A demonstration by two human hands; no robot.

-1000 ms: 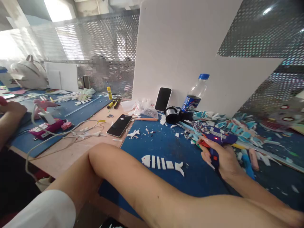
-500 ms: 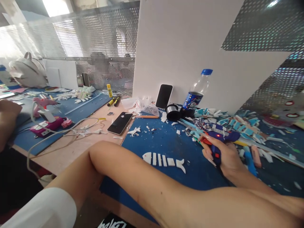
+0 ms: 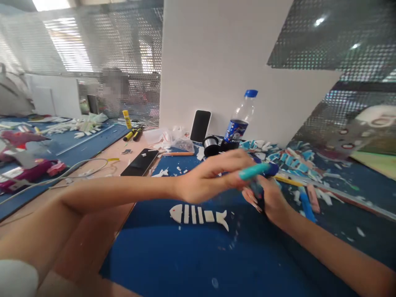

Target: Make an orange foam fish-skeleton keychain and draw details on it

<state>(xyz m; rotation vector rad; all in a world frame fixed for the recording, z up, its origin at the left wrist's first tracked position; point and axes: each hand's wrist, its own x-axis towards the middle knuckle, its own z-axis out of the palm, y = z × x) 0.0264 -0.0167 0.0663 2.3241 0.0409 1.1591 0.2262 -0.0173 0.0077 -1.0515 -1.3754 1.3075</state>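
Observation:
My left hand [image 3: 213, 175] reaches across from the left, blurred by motion. Its fingers are closed on a teal stick [image 3: 255, 170], whose far end meets or overlaps the dark blue rear of a glue gun [image 3: 272, 169]. My right hand [image 3: 274, 202] grips that glue gun by its handle; most of the gun's body is hidden behind my left hand. On the blue mat below lies a flat white fish cut into separate pieces [image 3: 209, 216], with a red-eyed head at the left and a forked tail at the right. Neither hand touches the fish.
A cola bottle [image 3: 236, 130], wire spool [image 3: 211, 146] and propped phone [image 3: 200, 126] stand against a white board [image 3: 213, 62]. Blue and white foam scraps [image 3: 289, 159] clutter the right. Another phone [image 3: 140, 162] lies left of the mat. A cable [image 3: 83, 165] runs at left.
My left hand has come into view over the glue gun with the teal stick. My right hand still grips the gun, now turned. The view has shifted right.

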